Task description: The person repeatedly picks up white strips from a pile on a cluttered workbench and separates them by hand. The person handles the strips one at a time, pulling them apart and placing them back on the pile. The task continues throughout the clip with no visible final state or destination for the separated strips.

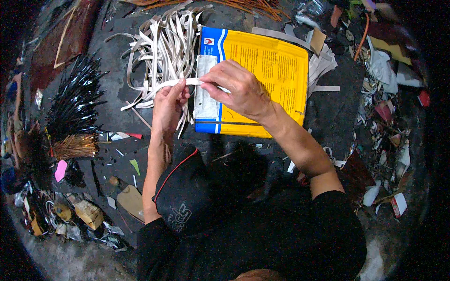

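- Hands meet in the middle of the head view, over the left edge of a yellow and blue sack [262, 70] lying flat on the dark floor [328, 112].
- Left hand [168, 105] is closed, pinching one end of a pale strip [192, 82] between thumb and fingers.
- Right hand [239, 86] is closed too, fingertips gripping the same strip just beside the left one, so the strip runs taut between them.
- Behind the hands a loose heap of pale strips [164, 42] touches the sack's upper left corner.
- Off to the left lies a bundle of dark sticks [75, 103], with paper scraps [384, 117] well apart on the right.
- Black cloth with red piping [187, 187] covers the person's lap.
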Demonstrator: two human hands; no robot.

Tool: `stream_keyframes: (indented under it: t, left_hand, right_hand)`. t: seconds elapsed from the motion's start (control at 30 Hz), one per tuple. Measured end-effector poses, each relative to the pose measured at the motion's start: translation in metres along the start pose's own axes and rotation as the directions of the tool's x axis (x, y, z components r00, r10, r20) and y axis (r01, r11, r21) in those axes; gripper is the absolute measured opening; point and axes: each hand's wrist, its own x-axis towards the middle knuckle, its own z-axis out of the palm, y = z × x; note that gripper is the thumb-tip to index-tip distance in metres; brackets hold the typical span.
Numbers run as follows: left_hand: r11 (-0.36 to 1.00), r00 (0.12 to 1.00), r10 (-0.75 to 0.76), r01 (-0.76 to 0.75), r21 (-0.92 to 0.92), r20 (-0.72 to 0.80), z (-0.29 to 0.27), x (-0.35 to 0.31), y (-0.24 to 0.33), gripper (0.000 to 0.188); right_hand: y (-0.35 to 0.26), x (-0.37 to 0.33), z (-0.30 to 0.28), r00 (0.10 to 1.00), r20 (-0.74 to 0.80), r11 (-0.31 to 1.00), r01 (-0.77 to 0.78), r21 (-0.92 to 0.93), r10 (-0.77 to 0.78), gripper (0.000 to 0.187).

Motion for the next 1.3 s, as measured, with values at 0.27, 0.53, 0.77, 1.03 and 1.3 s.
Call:
stream_keyframes:
  t: [0.27, 0.53, 0.77, 1.03, 1.3]
  left_hand:
    - [0.998, 0.999, 0.018, -0.021, -0.055, -0.044, -0.03, 0.01, -0.01, 0.016]
    - [0.918, 0.996, -0.004, -0.032, -0.395, -0.089, -0.002, -0.005, 0.01, 0.017]
    - [0.982, 0.996, 0.09, -0.087, 0.169, -0.011, 0.033, -0.027, 0.02, 0.019]
    - [0.99, 0.999, 0.033, -0.036, 0.137, 0.027, 0.007, -0.011, 0.012, 0.021]
    - [0.975, 0.998, 0.052, -0.046, 0.219, -0.021, -0.009, -0.004, 0.012, 0.024]
  right_hand:
    - [0.002, 0.001, -0.002, 0.998, 0.044, 0.998, 0.038, -0.046, -0.036, 0.014]
    - [-0.002, 0.0, 0.0, 0.999, 0.027, 0.999, -0.025, -0.035, 0.025, 0.012]
    - [-0.002, -0.005, -0.005, 0.999, 0.026, 0.992, 0.037, -0.119, -0.034, 0.014]
    - [0.002, 0.001, -0.003, 0.993, 0.073, 0.984, 0.102, -0.146, -0.092, 0.013]
    - [0.003, 0.002, -0.003, 0.99, 0.084, 0.982, 0.125, -0.144, -0.114, 0.017]
